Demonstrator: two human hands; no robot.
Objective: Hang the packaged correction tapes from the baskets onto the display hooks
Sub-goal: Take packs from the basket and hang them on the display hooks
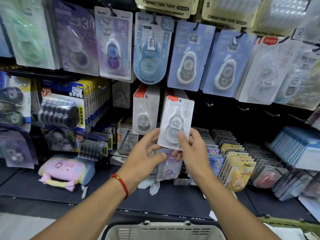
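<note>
I stand facing a shop display wall crowded with hanging stationery packs. My right hand (192,149) holds a white packaged correction tape (175,122) upright by its lower edge, thumb pressed across the front of the blister, fingers curled behind the card. The pack's red top label sits level with a row of identical packs (144,110) hanging on a hook just to its left; I cannot tell whether its hang hole is on a hook. My left hand (147,153) is beside it, fingers loosely spread and relaxed, fingertips near the pack's lower left corner, gripping nothing that I can see. A red string bracelet (121,184) circles my left wrist.

Above hang two pale blue carded tapes (188,56) and a rounded light blue pack (152,49). To the right of my pack, several bare hooks (242,108) stick out from the dark back panel. On the dark shelf (26,186) lie a pink pouch (64,170) at left and rows of upright packs at right. A grey basket (162,230) sits at the bottom edge, directly below my forearms.
</note>
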